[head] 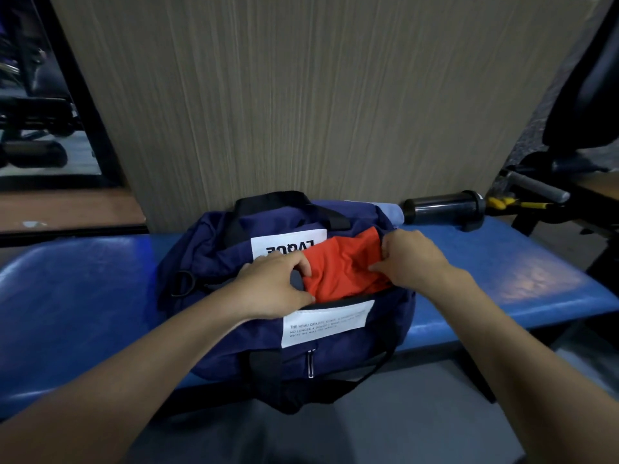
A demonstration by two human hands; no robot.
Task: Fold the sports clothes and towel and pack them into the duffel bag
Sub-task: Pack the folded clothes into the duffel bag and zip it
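Gym-type room, wood-grain panel [301,95] behind, blue padded bench [83,296] running across the view, and your navy duffel bag [234,262] sits on it against the panel with its top opening facing you. Orange garment [338,269] is halfway in the mouth, bunched, not fully seated. Your left hand [274,283] is curled at the left end of the opening, fingers touching the orange fabric and the bag edge; can't tell if it's pinching cloth or only holding the rim open. Your right hand [412,259] is closed on the right side of the garment, gripping a fold of it. Light blue cloth [390,212], likely the towel or another piece, lies just behind the bag's right end, not packed yet. Dark bottle [442,209] lies on its side further right on the bench, leave it. For this step: keep the left hand spreading the mouth wide, push the garment down flat with the right instead of stuffing it, so the folds hold. Slide it toward one end to leave room for the blue cloth. Watch the near zipper edge [335,303]; fabric looks draped over it and could snag. Judging by what's out, packing is maybe midway.
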